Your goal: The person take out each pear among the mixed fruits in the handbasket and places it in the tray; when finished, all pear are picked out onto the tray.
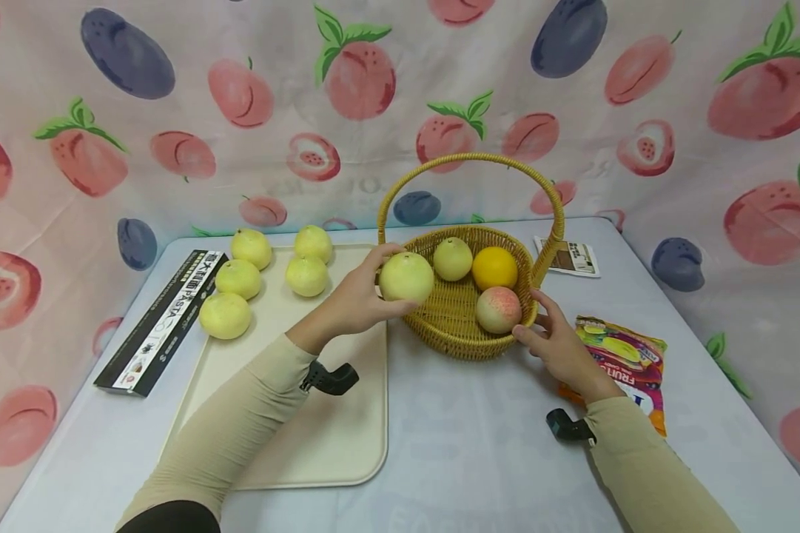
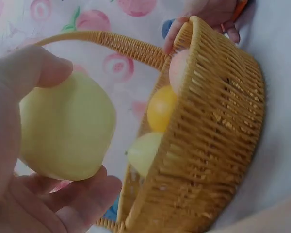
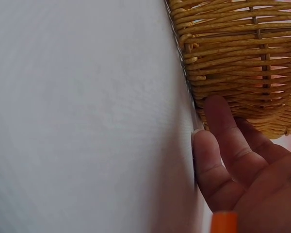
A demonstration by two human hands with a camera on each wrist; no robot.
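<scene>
A round, pale yellow-green fruit (image 1: 406, 277) is held in my left hand (image 1: 362, 295), thumb and fingers curved around its sides. Hand and fruit are at the left rim of a wicker basket (image 1: 449, 348) with a tall arched handle. Inside the basket lie a similar pale fruit (image 1: 452, 259), an orange (image 1: 495, 268) and a pink-blushed peach (image 1: 499, 309). At the basket's right side, my right hand (image 1: 556, 344) grips the rim near the handle's foot. Its fingers (image 3: 228, 131) lie against the woven outer wall in the right wrist view.
A cream tray (image 1: 326, 437) on the left bears several more pale yellow-green fruits (image 1: 240, 279). Left of it lies a black pasta box (image 1: 163, 322). A colourful fruit-candy bag (image 1: 629, 363) is beside my right forearm, and a small packet (image 1: 573, 257) lies behind the basket.
</scene>
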